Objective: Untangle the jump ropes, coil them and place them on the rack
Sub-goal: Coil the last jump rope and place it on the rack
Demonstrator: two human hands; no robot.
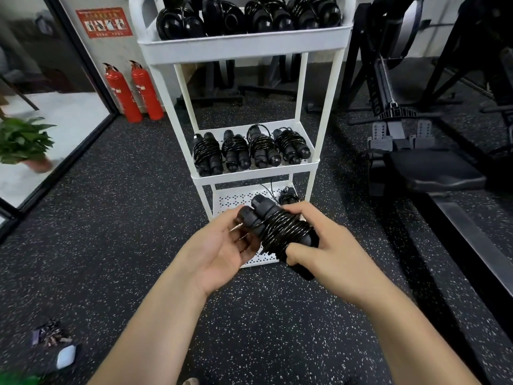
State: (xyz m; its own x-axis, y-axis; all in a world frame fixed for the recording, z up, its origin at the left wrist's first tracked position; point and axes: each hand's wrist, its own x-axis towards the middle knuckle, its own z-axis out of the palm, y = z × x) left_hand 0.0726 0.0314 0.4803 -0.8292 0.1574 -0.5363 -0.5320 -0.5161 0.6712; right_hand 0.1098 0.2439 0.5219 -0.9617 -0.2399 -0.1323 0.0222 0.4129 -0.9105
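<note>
A black jump rope, its cord wound tightly round its two handles, sits between my hands in front of the white three-tier rack. My right hand grips the lower end of the bundle. My left hand holds its upper end, fingers curled under the handles. Several coiled ropes lie on the middle shelf and several more coiled ropes on the top shelf. One rope with loose cord lies on the bottom shelf, behind my hands.
Two red fire extinguishers stand left of the rack. A rowing machine fills the right side. A potted plant is at the far left, and small items lie on the speckled floor at lower left.
</note>
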